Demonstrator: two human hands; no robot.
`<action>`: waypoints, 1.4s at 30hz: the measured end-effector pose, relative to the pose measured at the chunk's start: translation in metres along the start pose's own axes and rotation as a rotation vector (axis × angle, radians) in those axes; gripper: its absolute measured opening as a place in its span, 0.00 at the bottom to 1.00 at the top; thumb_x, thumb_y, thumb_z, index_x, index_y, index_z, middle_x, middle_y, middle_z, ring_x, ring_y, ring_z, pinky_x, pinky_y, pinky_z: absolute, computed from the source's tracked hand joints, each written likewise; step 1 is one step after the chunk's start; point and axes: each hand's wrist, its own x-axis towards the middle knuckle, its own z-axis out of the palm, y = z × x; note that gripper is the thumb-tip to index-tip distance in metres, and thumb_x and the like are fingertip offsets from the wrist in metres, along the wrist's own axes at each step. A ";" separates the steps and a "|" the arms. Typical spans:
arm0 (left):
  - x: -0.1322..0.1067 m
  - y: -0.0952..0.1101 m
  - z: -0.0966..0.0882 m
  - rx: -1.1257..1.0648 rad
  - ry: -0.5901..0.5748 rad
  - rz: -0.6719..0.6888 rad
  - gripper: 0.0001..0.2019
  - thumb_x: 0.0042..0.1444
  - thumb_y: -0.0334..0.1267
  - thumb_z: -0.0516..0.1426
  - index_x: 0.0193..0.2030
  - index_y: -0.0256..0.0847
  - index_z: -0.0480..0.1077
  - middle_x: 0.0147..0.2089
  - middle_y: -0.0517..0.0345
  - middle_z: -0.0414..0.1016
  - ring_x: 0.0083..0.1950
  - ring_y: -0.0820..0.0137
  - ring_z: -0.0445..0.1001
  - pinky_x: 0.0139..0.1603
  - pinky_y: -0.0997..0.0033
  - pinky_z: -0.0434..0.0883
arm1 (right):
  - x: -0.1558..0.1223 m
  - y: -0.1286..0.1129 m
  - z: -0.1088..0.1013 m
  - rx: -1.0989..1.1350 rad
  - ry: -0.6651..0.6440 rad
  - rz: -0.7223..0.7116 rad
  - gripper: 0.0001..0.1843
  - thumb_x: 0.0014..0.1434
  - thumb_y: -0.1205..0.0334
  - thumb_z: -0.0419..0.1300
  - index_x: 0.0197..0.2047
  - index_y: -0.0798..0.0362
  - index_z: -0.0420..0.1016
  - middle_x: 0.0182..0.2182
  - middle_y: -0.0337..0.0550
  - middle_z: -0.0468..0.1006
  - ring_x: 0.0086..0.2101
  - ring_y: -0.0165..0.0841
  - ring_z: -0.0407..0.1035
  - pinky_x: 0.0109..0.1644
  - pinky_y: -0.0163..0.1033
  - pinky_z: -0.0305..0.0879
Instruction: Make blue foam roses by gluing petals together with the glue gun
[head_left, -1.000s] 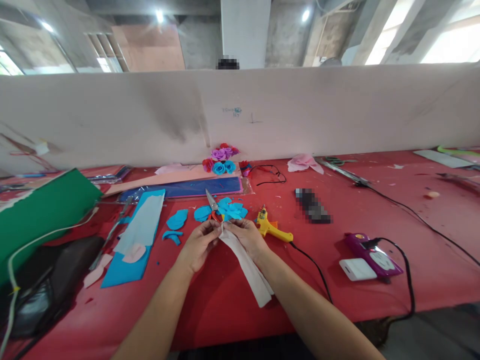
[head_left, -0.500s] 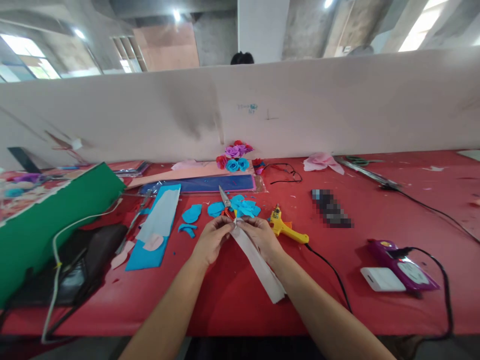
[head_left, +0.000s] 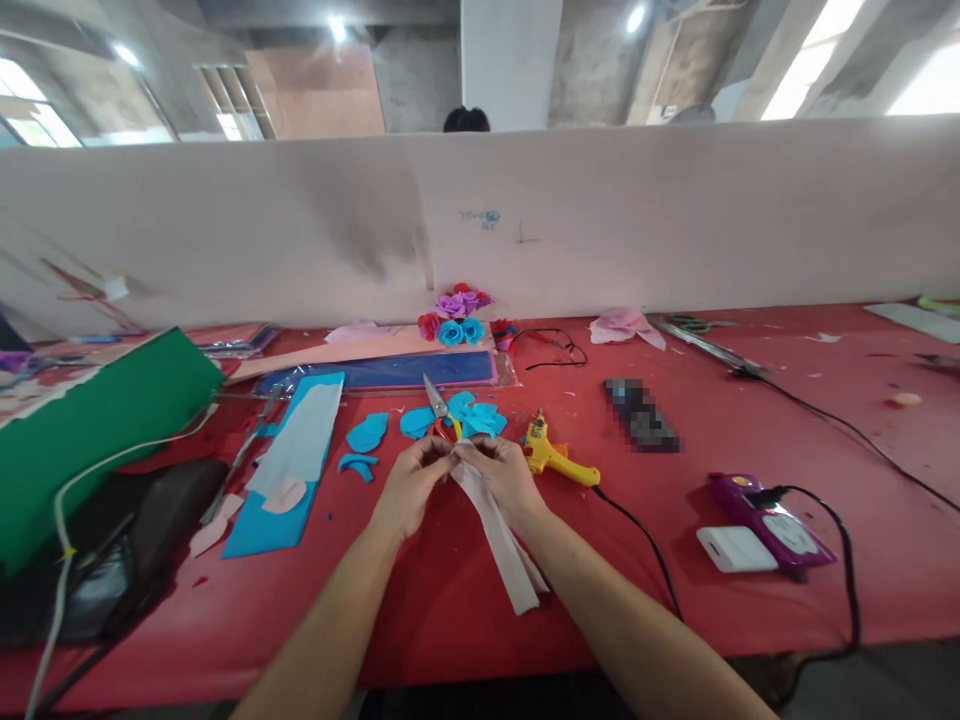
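Observation:
My left hand (head_left: pixel 409 487) and my right hand (head_left: pixel 501 478) meet at the middle of the red table (head_left: pixel 675 600), both pinching the far end of a long pale strip of sheet material (head_left: pixel 501 535). The strip trails back toward me between my forearms. Just beyond my fingers lie scissors (head_left: pixel 437 405) with orange handles and a heap of cut blue petal shapes (head_left: pixel 465 418). A yellow glue gun (head_left: pixel 553 457) rests right of my right hand.
Small foam flowers (head_left: pixel 452 315) stand against the white partition (head_left: pixel 675 230). Blue and pale sheets (head_left: pixel 289 465) and a green sheet (head_left: pixel 90 420) lie to the left. A purple device (head_left: pixel 772 510), a white box (head_left: pixel 731 549) and black cables are at the right. A person's head shows behind the partition.
Both hands stay pinched on the strip's end. The strip looks slightly more folded or gathered at my fingers. The view shifted a little as my head moved.

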 end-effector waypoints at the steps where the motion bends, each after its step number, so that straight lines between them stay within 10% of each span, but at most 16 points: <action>1: 0.000 0.000 0.000 0.006 -0.021 0.005 0.08 0.45 0.39 0.62 0.31 0.38 0.70 0.28 0.63 0.67 0.27 0.77 0.62 0.29 0.76 0.59 | 0.000 -0.001 0.000 0.010 -0.001 0.000 0.08 0.45 0.57 0.64 0.25 0.54 0.76 0.22 0.36 0.74 0.25 0.28 0.65 0.34 0.35 0.61; 22: -0.002 0.006 -0.002 0.174 -0.095 0.116 0.08 0.48 0.35 0.58 0.37 0.39 0.72 0.33 0.59 0.73 0.33 0.71 0.69 0.34 0.73 0.65 | -0.003 -0.009 0.003 0.167 0.076 0.095 0.09 0.39 0.60 0.67 0.24 0.54 0.73 0.19 0.33 0.73 0.20 0.26 0.64 0.27 0.34 0.59; 42: -0.005 0.002 0.005 -0.333 0.108 -0.055 0.12 0.39 0.33 0.65 0.34 0.37 0.76 0.30 0.57 0.77 0.31 0.73 0.73 0.36 0.74 0.69 | 0.001 -0.007 0.002 0.369 0.041 0.221 0.11 0.37 0.62 0.69 0.27 0.54 0.75 0.20 0.37 0.78 0.21 0.29 0.70 0.30 0.35 0.65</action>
